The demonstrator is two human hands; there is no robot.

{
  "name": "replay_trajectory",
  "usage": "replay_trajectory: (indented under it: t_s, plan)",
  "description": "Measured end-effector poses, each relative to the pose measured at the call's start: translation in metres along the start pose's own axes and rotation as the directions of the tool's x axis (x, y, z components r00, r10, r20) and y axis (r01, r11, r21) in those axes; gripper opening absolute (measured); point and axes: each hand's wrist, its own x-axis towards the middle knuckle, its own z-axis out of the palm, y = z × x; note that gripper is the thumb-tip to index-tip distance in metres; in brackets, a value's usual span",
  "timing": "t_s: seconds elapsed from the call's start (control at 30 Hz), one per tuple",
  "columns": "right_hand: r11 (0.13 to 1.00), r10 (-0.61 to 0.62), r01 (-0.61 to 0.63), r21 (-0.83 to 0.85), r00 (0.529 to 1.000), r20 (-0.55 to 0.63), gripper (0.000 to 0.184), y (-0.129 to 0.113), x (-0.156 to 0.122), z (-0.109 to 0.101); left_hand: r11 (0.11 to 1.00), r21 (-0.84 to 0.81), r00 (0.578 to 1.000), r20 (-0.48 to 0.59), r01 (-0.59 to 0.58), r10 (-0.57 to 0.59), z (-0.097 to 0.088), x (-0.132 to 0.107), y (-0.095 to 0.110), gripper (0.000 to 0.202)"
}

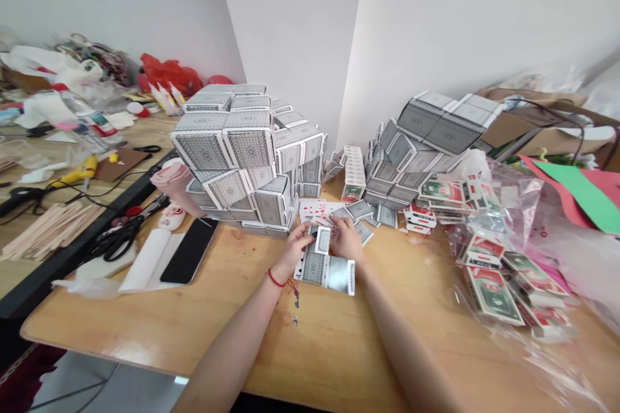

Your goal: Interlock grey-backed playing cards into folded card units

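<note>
Between my two hands is a small folded playing card [323, 240], grey-patterned back showing. My left hand [293, 250] is closed on its left side, with a red string round the wrist. My right hand [349, 242] has its fingers curled at the card's upper right edge; its fingertips are partly hidden. Just below lie more grey-backed cards [314, 267], and a shiny bent one [341, 275] beside them. Face-up cards [314, 207] and loose face-down cards [359, 209] are spread beyond my hands.
A large stacked structure of folded-card blocks [249, 141] stands at left, a second one [416, 141] at right. A black phone [190, 251] and scissors [119, 238] lie left. Card boxes [494, 293] and plastic wrap are at right. A glue gun [80, 170] is on the adjoining table.
</note>
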Motion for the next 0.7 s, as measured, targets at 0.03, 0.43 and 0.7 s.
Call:
replay_trajectory:
  t_s: [0.03, 0.43, 0.7]
  plan:
    - [0.999, -0.008, 0.009, 0.045, 1.0, -0.011, 0.044, 0.002, 0.0, 0.0, 1.0, -0.004, 1.0, -0.01, -0.002, 0.002, -0.001, 0.0, 0.0, 0.031]
    - [0.825, 0.131, -0.12, 0.552, 0.991, 0.02, 0.024, 0.02, -0.009, -0.01, 0.986, -0.132, 0.985, -0.154, -0.101, 0.08, 0.011, -0.002, 0.0, 0.026]
    - [0.792, -0.035, -0.275, 0.545, 0.871, 0.49, 0.014, 0.018, -0.041, -0.027, 0.981, -0.163, 0.981, -0.176, -0.109, 0.08, 0.011, 0.001, -0.008, 0.024]
